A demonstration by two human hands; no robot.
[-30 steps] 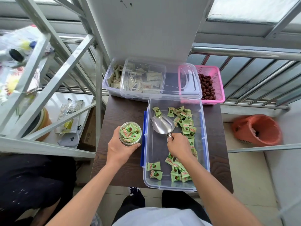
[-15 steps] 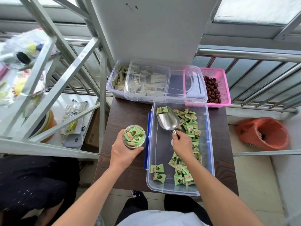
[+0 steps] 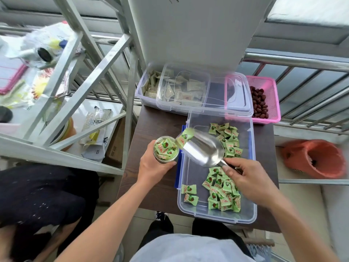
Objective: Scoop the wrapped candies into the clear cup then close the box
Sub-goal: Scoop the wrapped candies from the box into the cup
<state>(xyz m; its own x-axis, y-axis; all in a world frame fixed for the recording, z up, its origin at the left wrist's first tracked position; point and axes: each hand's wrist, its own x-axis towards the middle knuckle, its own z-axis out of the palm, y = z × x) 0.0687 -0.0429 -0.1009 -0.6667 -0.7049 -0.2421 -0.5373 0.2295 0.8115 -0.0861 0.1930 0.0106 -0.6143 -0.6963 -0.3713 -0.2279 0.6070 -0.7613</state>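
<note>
Right hand (image 3: 251, 182) hangs over the near half of the box (image 3: 215, 218), fingers curled round the handle of the metal scoop (image 3: 204, 150). Left hand (image 3: 153, 167) sits at the table's left edge with its fingers wrapped round the clear cup (image 3: 166, 150), which it holds upright just outside the box's left wall.

The open, clear plastic box lies on the right part of the dark wooden table (image 3: 151, 125), its near wall at the table's near edge. A blue latch (image 3: 178, 174) hangs on its left side. In its near right corner lies a pile of green wrapped candies (image 3: 222, 193), with two single pieces (image 3: 188, 189) apart from it toward the left wall.

The scoop reaches from the right hand up and left across the box, its mouth at the cup's rim. One blurred candy (image 3: 185, 137) sits on its tip, just above the cup. The cup is filled with green candies close to its rim.

A second cluster of candies (image 3: 229, 140) lies along the box's far right side.

At the table's far edge stands another clear box (image 3: 143, 91) of beige sachets, with a clear lid (image 3: 217, 103) lying across it and onto a pink basket (image 3: 272, 103) of dark red fruit at the far right corner. An orange bin (image 3: 317, 159) stands beyond the right edge.
</note>
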